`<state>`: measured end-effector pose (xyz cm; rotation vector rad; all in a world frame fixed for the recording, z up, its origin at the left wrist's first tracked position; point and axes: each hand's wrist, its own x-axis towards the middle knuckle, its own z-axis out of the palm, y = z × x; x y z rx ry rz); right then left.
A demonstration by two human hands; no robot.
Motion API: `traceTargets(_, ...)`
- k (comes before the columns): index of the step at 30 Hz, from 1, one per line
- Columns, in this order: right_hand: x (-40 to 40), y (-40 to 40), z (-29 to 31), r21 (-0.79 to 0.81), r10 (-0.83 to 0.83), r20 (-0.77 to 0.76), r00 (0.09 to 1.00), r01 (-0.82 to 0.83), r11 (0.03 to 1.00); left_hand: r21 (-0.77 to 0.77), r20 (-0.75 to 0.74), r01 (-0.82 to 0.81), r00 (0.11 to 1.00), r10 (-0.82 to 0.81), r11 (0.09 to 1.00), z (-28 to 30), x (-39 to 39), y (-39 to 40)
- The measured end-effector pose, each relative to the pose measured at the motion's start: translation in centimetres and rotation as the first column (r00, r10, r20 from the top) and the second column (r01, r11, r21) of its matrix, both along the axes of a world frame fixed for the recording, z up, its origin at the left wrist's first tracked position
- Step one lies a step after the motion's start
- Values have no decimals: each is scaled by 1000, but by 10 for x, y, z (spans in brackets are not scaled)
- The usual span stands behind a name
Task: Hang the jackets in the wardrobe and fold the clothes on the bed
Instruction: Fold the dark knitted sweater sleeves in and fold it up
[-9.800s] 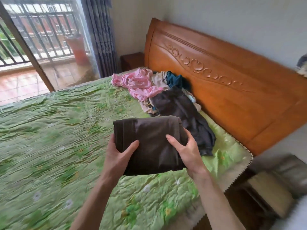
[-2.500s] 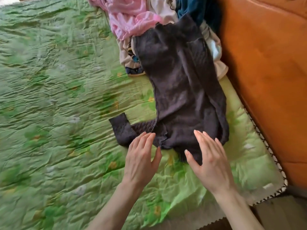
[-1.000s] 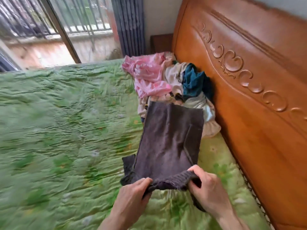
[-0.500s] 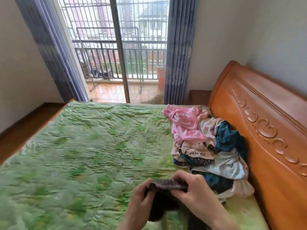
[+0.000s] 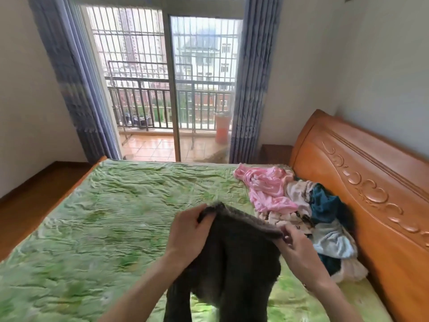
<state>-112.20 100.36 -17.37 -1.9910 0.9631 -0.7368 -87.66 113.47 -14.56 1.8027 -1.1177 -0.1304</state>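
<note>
Head view, only one: I count two hands, one dark brown knit garment held up, one pile of unfolded clothes, one bed, one headboard. My left hand (image 5: 189, 231) grips the left end of the dark brown knit garment's (image 5: 234, 259) ribbed top edge, fingers curled over it, thumb side toward me. My right hand (image 5: 299, 249) pinches the right end of that same edge between thumb and fingertips, other fingers loosely bent. The edge is stretched between both hands and the rest hangs down in front of me above the green quilted bedspread (image 5: 104, 217); its lower part is cut off by the frame bottom, so I cannot tell whether it is trousers or a sweater. The pile of unfolded clothes (image 5: 301, 212) lies on the bed against the carved wooden headboard (image 5: 371, 194), just right of my right hand: pink piece farthest, then beige, teal, pale blue, cream. Exact count of pieces in the pile cannot be told, they overlap. A dark nightstand (image 5: 276, 154) is partly hidden behind the headboard's end. Two blue curtains (image 5: 250, 84), one each side of the glass balcony door (image 5: 171, 89); an orange planter (image 5: 222, 131) outside, blurred through glass. Wardrobe and jackets are out of view.
</note>
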Motion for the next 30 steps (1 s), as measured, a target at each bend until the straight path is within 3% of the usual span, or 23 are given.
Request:
traceTargets(5, 58, 9, 51, -112, -72, 134, 988, 88, 990, 2, -17, 30, 999, -30, 1000, 53, 73, 27)
traceTargets(11, 103, 15, 132, -356, -33, 35, 999, 43, 933, 44, 64, 116, 991, -118, 992, 101, 157, 42)
traceTargets(14, 119, 8, 162, -424, -75, -25, 997, 57, 904, 140, 88, 218, 969, -231, 966, 117, 189, 42)
traceTargets(18, 129, -3, 181, -321, 73, -23, 997, -76, 944, 320, 142, 287, 928, -345, 903, 110, 220, 47)
traceTargets(21, 132, -19, 184, -188, 226, -34, 974, -228, 955, 358, 87, 234, 956, -281, 904, 104, 229, 57)
traceTargets(25, 133, -44, 170, -233, 335, -185, 924, -373, 898, 412, 1, 217, 971, -238, 885, 112, 238, 73)
traceTargets(30, 147, -63, 145, -267, 353, -281, 892, -426, 865, 343, -160, 204, 975, -156, 917, 108, 241, 75)
